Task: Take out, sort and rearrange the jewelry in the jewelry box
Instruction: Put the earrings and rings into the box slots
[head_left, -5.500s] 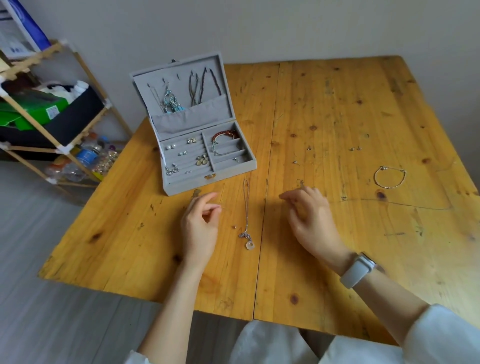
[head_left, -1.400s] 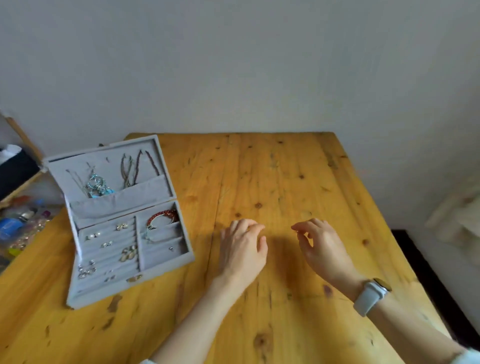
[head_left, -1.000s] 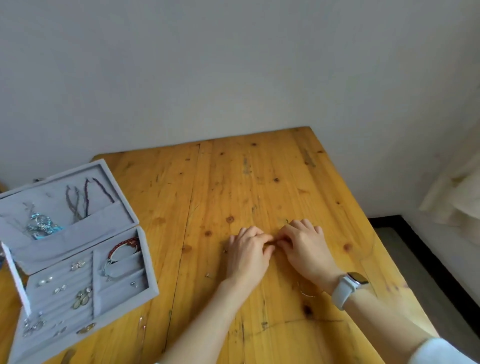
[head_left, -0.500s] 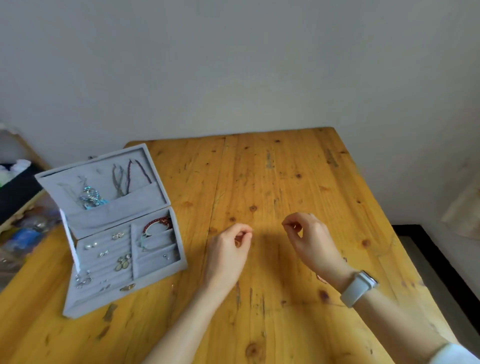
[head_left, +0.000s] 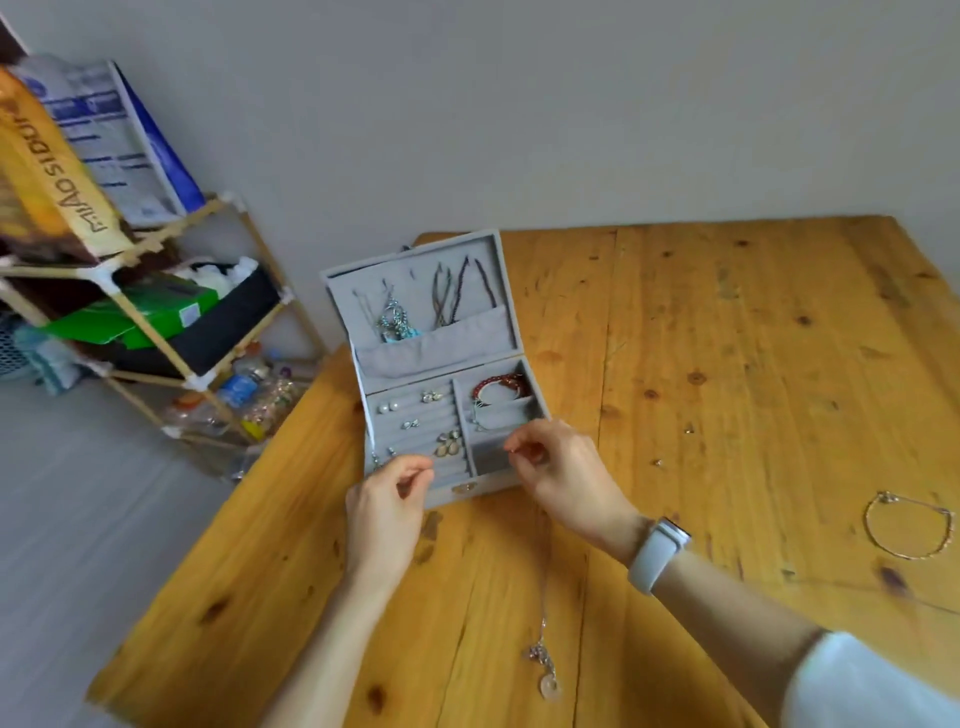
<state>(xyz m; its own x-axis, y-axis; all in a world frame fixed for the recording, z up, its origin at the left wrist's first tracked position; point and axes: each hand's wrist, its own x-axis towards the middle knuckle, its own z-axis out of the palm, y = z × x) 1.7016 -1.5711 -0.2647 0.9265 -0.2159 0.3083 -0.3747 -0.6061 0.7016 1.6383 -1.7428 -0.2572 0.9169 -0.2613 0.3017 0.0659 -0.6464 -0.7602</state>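
Observation:
The grey jewelry box (head_left: 492, 347) stands open near the table's left edge. Necklaces hang in its lid, earrings sit in the ring rolls, and a red bead bracelet (head_left: 501, 385) lies in the back right compartment. My left hand (head_left: 387, 506) hovers at the box's front left, thumb and forefinger pinched on something tiny. Over the front right compartment, my right hand (head_left: 566, 473) pinches a tiny piece of jewelry too. A pendant necklace (head_left: 545, 667) lies on the table near me. A silver bracelet (head_left: 906, 526) lies at the far right.
The wooden table (head_left: 727, 338) bears a few small loose earrings (head_left: 658, 462) right of the box. A wooden rack (head_left: 156, 332) with boxes, bags and bottles stands on the floor to the left, and a wall runs behind the table.
My view has swung back left and down to the box. Both hands have moved from the middle of the table to the front of the box, still pinched.

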